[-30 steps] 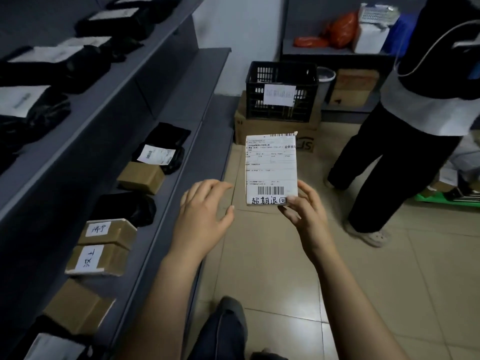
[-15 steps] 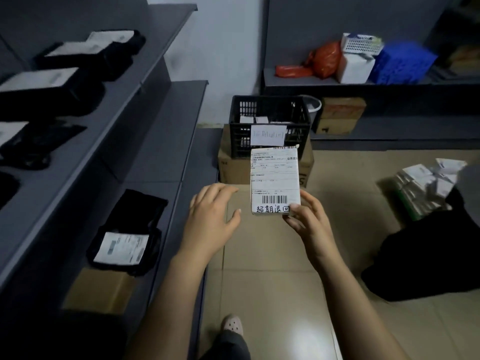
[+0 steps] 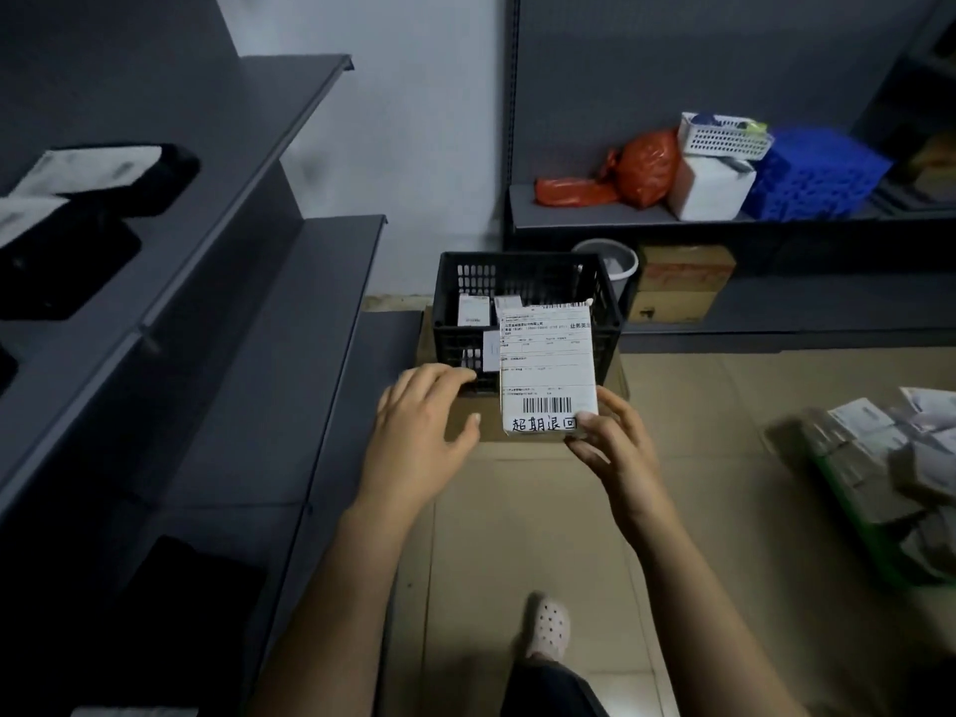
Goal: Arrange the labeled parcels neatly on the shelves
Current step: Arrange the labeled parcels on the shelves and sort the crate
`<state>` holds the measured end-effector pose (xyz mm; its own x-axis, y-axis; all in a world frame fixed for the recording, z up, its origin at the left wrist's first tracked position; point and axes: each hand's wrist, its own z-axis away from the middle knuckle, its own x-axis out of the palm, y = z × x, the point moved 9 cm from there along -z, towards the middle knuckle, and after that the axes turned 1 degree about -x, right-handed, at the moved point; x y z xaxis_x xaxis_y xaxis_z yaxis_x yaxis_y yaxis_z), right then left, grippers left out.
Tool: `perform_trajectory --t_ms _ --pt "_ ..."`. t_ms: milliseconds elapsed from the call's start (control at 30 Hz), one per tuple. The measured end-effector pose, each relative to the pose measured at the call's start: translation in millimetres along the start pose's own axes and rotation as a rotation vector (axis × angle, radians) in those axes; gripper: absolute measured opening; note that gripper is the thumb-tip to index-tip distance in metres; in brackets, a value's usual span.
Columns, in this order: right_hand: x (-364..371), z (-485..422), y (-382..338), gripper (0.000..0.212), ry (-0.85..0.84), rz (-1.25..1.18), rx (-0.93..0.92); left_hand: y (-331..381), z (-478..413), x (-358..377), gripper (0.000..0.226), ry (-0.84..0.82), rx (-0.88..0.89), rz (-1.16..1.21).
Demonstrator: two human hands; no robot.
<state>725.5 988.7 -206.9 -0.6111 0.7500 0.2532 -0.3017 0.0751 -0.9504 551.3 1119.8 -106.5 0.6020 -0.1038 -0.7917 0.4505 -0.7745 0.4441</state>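
Observation:
My right hand [image 3: 610, 447] pinches the lower right corner of a white labelled parcel [image 3: 546, 364], held upright with its barcode and handwritten characters facing me. My left hand [image 3: 421, 432] hovers just left of the parcel, fingers relaxed, holding nothing. Right behind the parcel stands a black plastic crate [image 3: 522, 282] with a few small labelled parcels inside; it sits on a cardboard box [image 3: 468, 421]. Grey shelves [image 3: 289, 313] run along the left, with black bagged parcels [image 3: 103, 178] on the upper level.
A far shelf holds an orange bag [image 3: 641, 170], a white box [image 3: 711, 186], a white basket [image 3: 724, 137] and a blue crate [image 3: 817, 173]. A pile of parcels in a green tray [image 3: 879, 473] lies on the floor at right. My foot [image 3: 551, 623] is on the tiled floor.
I have walked forward along the shelves toward the black crate, which is now close behind the parcel. The other person has left the view. My hands keep the same hold.

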Motion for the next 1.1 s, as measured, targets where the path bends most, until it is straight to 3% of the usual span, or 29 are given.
perform_trajectory --t_ms 233,367,500,833,1100 --pt "4.9 -149.5 -40.1 0.062 -0.077 0.045 -0.008 -13.1 -125.4 51.7 0.039 0.057 -0.05 -0.018" --pt "6.7 -207.5 -46.3 0.073 -0.08 0.063 0.018 -27.9 -172.4 77.9 0.038 0.048 -0.072 -0.03" --pt "6.5 -258.5 -40.9 0.071 -0.077 0.096 0.052 -49.2 -217.6 104.3 0.039 0.026 -0.089 -0.032" --pt "34.6 -415.0 -34.4 0.062 -0.014 0.115 0.082 -120.8 -376.2 181.6 0.039 -0.118 -0.029 -0.028" --pt "36.5 -533.8 -21.8 0.052 0.147 0.089 0.133 -185.3 -486.2 249.5 0.04 -0.206 0.054 -0.029"
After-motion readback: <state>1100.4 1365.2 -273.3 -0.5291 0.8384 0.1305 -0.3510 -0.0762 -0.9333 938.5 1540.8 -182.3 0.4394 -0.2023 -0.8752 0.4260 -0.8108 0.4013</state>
